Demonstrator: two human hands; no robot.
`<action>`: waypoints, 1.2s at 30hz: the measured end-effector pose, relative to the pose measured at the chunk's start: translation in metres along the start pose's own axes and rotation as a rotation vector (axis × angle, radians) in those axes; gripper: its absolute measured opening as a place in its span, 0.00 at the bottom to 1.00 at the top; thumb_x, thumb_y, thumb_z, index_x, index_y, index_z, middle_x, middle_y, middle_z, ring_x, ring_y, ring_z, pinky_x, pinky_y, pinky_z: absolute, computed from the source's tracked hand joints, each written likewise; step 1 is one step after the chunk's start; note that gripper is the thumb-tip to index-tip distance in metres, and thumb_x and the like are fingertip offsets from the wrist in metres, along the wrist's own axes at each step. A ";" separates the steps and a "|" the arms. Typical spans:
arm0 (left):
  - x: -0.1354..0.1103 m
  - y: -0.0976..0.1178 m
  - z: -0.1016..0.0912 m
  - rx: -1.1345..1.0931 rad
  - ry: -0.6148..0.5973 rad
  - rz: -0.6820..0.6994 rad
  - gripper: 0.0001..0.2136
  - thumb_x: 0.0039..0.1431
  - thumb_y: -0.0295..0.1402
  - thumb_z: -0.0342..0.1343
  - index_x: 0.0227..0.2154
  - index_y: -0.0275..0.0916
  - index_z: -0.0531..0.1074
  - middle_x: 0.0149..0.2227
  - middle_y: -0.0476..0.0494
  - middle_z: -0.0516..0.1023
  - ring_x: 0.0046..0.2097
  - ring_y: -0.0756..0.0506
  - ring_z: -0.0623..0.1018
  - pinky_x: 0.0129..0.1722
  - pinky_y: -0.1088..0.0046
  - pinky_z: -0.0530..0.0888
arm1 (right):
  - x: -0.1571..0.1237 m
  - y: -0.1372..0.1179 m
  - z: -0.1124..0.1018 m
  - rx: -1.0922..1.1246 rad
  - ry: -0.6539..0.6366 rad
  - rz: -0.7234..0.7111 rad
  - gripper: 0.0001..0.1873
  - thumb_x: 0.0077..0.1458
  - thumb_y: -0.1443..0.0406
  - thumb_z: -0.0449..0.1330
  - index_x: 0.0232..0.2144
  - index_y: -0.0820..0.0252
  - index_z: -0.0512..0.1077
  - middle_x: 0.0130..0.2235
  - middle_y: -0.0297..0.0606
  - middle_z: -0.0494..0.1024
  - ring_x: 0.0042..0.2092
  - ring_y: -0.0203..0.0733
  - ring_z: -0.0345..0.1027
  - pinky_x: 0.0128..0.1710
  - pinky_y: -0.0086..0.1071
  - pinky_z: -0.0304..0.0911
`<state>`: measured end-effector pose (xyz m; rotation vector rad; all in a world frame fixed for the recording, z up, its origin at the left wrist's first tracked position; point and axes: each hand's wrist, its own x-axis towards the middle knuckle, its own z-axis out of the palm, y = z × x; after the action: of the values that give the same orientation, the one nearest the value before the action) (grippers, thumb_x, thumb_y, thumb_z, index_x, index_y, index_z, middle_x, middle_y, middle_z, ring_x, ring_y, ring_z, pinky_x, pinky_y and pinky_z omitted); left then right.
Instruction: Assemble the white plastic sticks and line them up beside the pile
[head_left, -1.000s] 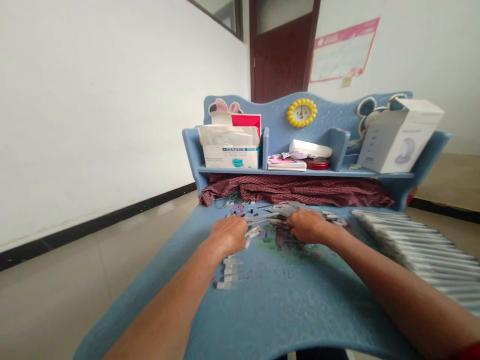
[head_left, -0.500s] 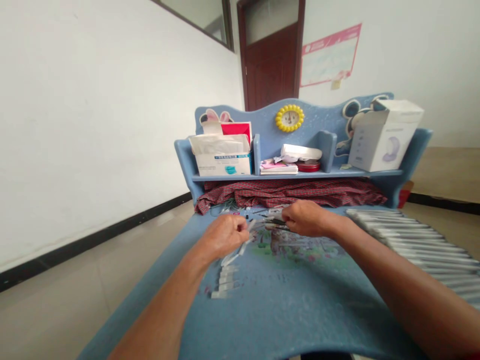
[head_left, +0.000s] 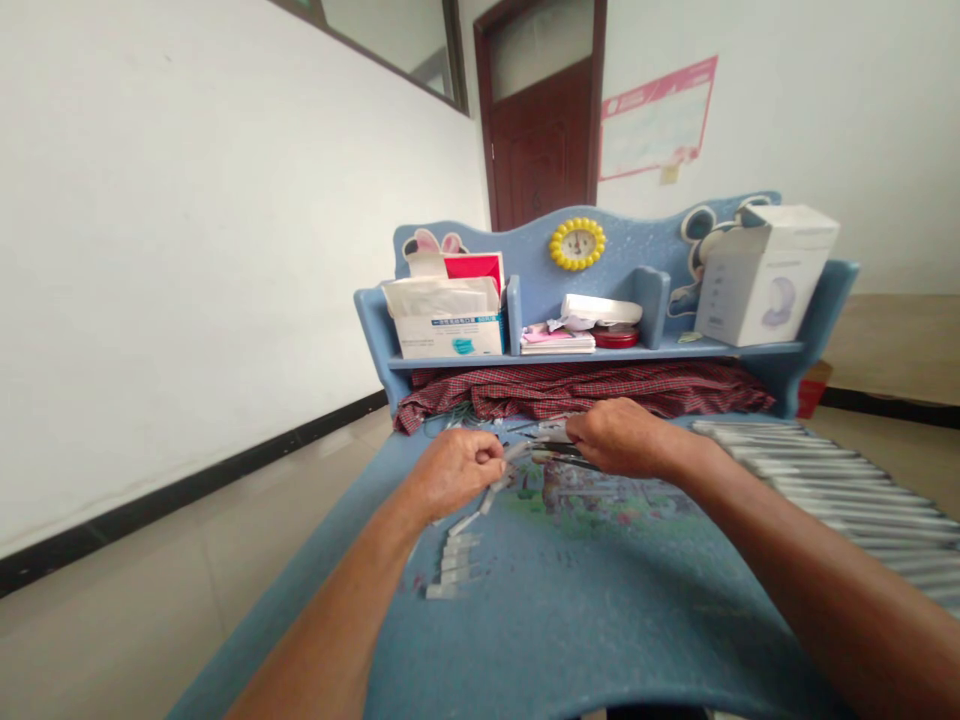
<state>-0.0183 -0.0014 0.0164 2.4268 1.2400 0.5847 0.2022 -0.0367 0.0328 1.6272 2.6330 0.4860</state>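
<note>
Several clear pieces lie lower centre; a row of slim tubes already lies ordered at right. Mid-frame, my left hand and right hand curl narrow, their hold unclear, by slender parts still loose.

Close Work Over a Blue Desk

Curls left hand, thumb and forefinger nearly together, just beside the upper end of a bent line of small pale pieces. Holds right hand knuckles up near slender dark rods, with fingertips hidden from view. Has a slanting row of slim whitish sticks laid side by side beyond the right forearm. Faces red checked cloth bunched under a shelf bearing a mask box, a round red tin and a white carton, with a yellow-rimmed clock above.
</note>
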 end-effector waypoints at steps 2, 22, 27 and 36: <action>0.000 -0.001 -0.001 0.001 -0.015 0.007 0.08 0.46 0.32 0.50 0.23 0.36 0.73 0.18 0.52 0.69 0.23 0.52 0.67 0.22 0.79 0.59 | 0.000 0.000 0.001 -0.006 -0.003 -0.003 0.15 0.55 0.67 0.45 0.35 0.61 0.71 0.33 0.46 0.78 0.34 0.46 0.71 0.30 0.32 0.59; -0.008 -0.003 -0.016 -0.495 -0.349 -0.096 0.07 0.44 0.33 0.56 0.25 0.34 0.74 0.20 0.50 0.73 0.20 0.54 0.63 0.20 0.80 0.57 | -0.010 -0.021 -0.005 -0.056 0.106 -0.154 0.09 0.52 0.73 0.48 0.32 0.65 0.68 0.29 0.43 0.77 0.28 0.39 0.68 0.23 0.29 0.44; -0.007 -0.002 -0.007 -0.570 -0.355 -0.098 0.06 0.45 0.32 0.56 0.25 0.33 0.73 0.20 0.50 0.73 0.20 0.55 0.63 0.19 0.80 0.56 | -0.008 -0.026 0.004 -0.054 0.167 -0.178 0.10 0.52 0.75 0.47 0.32 0.64 0.67 0.27 0.41 0.76 0.24 0.37 0.65 0.22 0.30 0.39; -0.001 0.004 0.009 -0.794 -0.077 -0.045 0.10 0.47 0.35 0.57 0.30 0.34 0.70 0.26 0.46 0.75 0.20 0.56 0.65 0.19 0.80 0.59 | -0.007 -0.013 0.000 0.283 0.526 0.095 0.15 0.60 0.63 0.43 0.37 0.62 0.69 0.32 0.38 0.76 0.32 0.35 0.68 0.30 0.26 0.52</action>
<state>-0.0115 -0.0053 0.0106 1.7294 0.8071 0.7774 0.1936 -0.0483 0.0286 1.9375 3.1291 0.6473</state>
